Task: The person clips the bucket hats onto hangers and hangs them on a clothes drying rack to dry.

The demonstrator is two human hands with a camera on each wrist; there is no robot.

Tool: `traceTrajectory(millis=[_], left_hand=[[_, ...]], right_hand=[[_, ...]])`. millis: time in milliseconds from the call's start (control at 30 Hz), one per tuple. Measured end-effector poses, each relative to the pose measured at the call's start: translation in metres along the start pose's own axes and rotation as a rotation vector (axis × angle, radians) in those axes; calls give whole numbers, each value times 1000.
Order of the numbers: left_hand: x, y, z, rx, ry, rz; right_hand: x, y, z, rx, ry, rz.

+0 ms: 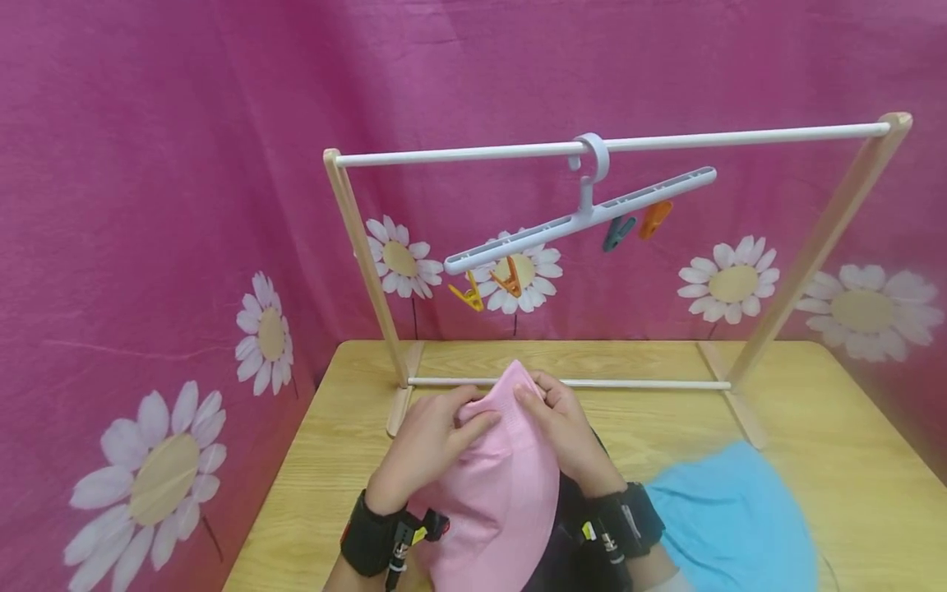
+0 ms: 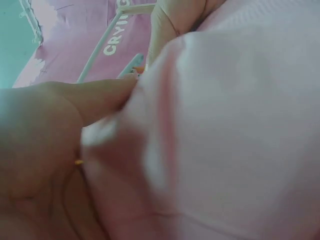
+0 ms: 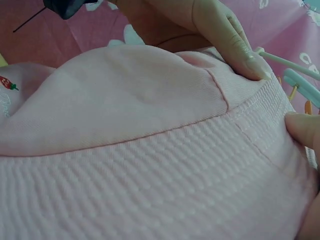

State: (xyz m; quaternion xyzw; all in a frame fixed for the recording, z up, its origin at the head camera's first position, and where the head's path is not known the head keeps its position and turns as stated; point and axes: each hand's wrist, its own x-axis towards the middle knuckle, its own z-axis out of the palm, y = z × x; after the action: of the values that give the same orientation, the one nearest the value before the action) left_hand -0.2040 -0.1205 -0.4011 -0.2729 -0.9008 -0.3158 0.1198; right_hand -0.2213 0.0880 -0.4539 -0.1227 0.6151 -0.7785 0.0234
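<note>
A pink bucket hat (image 1: 496, 510) is held up in front of the person, its pointed brim fold uppermost. The left hand (image 1: 432, 440) pinches the brim's left side between thumb and fingers. On the other side of the peak, the right hand (image 1: 570, 432) pinches the brim, thumb on the near face. The right wrist view shows the brim's rows of stitching (image 3: 125, 195) and a small red embroidered motif (image 3: 8, 83) on the fabric. Blurred pink cloth (image 2: 240, 125) fills most of the left wrist view, beside the left hand (image 2: 40, 135).
Behind the hands stands a wooden rack (image 1: 362, 263) with a white top rod (image 1: 459, 154). From it hangs a tilted white hanger (image 1: 533, 234) with several clothespins, including a yellow one (image 1: 468, 293). Light-blue cloth (image 1: 740, 518) lies on the wooden table (image 1: 296, 493) at right.
</note>
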Motion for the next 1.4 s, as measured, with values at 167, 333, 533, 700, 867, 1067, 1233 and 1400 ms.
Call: traceTrajectory(millis=[167, 333, 533, 700, 867, 1067, 1233, 1400], left_hand=[[12, 9, -4, 35, -32, -23], [28, 21, -2, 4, -15, -91], [51, 37, 0, -103, 38, -199], [69, 39, 4, -249, -23, -239], [84, 41, 8, -341, -51, -270], [101, 47, 11, -478, -24, -320], [116, 52, 15, -692, 72, -328], [131, 53, 16, -828, 144, -342]], right_hand=[[6, -2, -5, -4, 7, -26], [13, -3, -13, 3, 8, -13], [18, -7, -21, 44, 19, -6], [18, -8, -26, 54, 33, -30], [16, -6, -29, 49, 46, -28], [15, -6, -30, 46, 44, -41], [16, -7, -30, 65, 27, -35], [16, -7, -28, 75, 43, -9]])
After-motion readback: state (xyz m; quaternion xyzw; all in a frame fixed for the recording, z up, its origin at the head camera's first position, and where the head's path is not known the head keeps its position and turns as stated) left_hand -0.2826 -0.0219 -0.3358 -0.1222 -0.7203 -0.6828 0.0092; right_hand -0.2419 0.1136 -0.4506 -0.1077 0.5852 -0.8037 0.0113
